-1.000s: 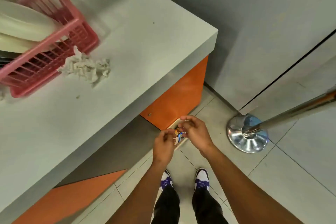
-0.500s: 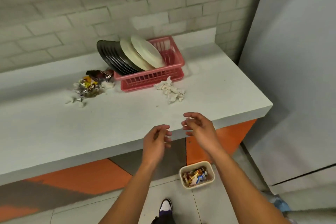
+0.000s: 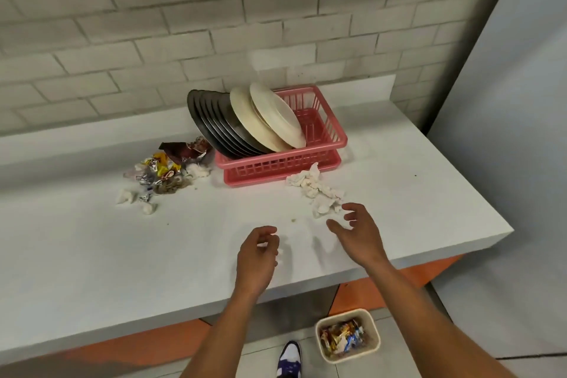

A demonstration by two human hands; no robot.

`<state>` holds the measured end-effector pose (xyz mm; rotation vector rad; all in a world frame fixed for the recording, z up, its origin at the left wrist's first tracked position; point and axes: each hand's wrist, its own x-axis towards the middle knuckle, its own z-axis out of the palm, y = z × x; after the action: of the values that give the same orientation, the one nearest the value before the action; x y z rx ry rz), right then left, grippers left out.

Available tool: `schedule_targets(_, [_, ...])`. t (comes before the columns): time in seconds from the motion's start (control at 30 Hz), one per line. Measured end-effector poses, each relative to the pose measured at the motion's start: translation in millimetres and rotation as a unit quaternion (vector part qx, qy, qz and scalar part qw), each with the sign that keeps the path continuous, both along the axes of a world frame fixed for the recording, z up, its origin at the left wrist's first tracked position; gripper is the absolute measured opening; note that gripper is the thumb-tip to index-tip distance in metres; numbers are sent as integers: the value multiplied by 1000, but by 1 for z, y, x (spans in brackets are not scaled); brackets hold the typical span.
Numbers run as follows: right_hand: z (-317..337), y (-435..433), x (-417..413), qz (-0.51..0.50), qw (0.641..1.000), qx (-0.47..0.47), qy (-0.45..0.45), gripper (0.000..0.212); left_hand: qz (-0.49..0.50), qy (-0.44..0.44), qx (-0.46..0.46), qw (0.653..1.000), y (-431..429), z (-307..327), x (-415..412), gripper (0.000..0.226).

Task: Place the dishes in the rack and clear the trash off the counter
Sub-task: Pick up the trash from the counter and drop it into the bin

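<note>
The long pale grey counter (image 3: 92, 255) is my work surface. At its back, the pink plastic slatted rack (image 3: 325, 144) already holds the dark metal plates (image 3: 214, 123) and cream round plates (image 3: 270, 120), leaning on edge, so I judge the dishes done. Trash remains: a heap of shiny foil wrappers (image 3: 165, 169) left of the rack and a crumpled white tissue wad (image 3: 319, 190) touching its front. The small beige bin (image 3: 349, 355) sits on the floor below the edge, handy for drops. My right hand (image 3: 359, 233) is spread wide and empty just beside the tissue, likely my next pick; my left hand (image 3: 256, 255) hangs loosely curled, holding nothing.
</note>
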<state>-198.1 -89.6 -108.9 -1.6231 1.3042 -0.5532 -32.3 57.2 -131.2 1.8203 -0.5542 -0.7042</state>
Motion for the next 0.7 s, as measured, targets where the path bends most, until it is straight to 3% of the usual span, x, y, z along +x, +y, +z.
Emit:
schedule_targets(0.23, [3,-69,50,-22,999,-30,32,32,-75,-126,45,988,-95,0,67,31])
schedule_targets(0.43, [-3,-120,97,10,993,-36,108,23,-166,-260,81,948,-151,-6,90,44])
schedule_targets(0.6, [-14,-144,121,74,974,-7,215,46,-215,-326,115,913,-174,-12,94,44])
schedule_targets(0.7, [-19,-147,126,106,963,-16,248,43,-217,-335,110,910,-181,-17,95,39])
